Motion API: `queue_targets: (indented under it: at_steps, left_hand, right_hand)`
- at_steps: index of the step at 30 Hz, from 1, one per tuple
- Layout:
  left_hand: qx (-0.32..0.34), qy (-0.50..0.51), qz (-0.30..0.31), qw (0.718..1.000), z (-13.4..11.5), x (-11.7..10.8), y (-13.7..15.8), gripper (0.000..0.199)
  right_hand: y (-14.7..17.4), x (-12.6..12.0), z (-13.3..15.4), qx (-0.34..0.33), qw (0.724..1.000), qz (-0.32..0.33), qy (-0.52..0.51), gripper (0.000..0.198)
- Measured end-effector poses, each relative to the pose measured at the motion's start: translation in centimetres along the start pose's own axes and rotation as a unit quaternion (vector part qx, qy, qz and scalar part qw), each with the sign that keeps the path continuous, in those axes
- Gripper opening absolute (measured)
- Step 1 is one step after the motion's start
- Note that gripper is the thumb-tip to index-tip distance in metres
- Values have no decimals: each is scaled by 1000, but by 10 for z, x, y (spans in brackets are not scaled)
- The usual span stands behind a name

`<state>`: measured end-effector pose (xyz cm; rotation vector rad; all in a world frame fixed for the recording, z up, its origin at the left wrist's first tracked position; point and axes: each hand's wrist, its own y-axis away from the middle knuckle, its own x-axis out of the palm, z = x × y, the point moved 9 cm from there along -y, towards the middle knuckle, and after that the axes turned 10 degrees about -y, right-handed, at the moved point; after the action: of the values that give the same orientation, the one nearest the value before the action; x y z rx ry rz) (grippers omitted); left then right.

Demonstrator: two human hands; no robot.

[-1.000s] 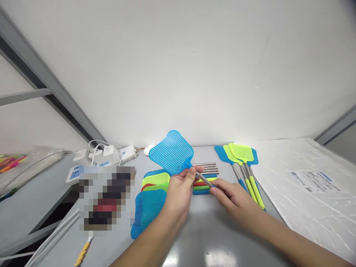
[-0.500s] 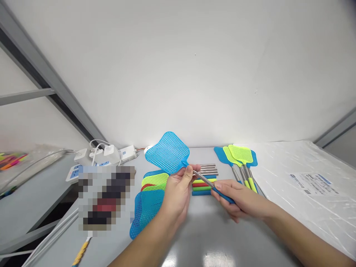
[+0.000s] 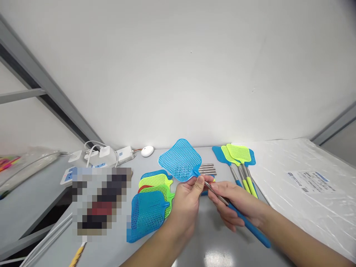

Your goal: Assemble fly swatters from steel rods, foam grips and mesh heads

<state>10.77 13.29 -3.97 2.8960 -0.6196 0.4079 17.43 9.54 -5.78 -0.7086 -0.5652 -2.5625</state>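
My left hand (image 3: 191, 193) pinches the neck of a blue fly swatter head (image 3: 182, 159), a perforated paddle that faces up and away. Beside it, my right hand (image 3: 232, 202) is closed round the metal rod (image 3: 218, 194) of the same swatter, close to the neck. The rod's blue grip (image 3: 251, 228) sticks out below my right hand toward the lower right. Left of my left hand lie loose swatter heads in blue (image 3: 148, 211), yellow-green (image 3: 154, 180) and green, with a bit of red showing. Metal rods (image 3: 207, 168) lie behind my hands, their coloured grips mostly hidden.
Several whole fly swatters (image 3: 240, 154) lie fanned at the right, next to a plastic-wrapped white sheet (image 3: 306, 207) with a label. At the left are a power strip (image 3: 68, 176) with plugs and cables, a pixelated object (image 3: 102, 202) and a white round device (image 3: 147, 151).
Both hands and the swatter have shifted right. My right hand has slid up the rod toward the neck, and more of the blue grip now shows below it.
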Motion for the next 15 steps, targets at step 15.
queue_targets:
  at_steps: [15]
  left_hand:
    - [47, -16, 36, 998, -19, -1, -1, 40]
  right_hand:
    - [9, -8, 26, -141, 950, -132, 247, 37]
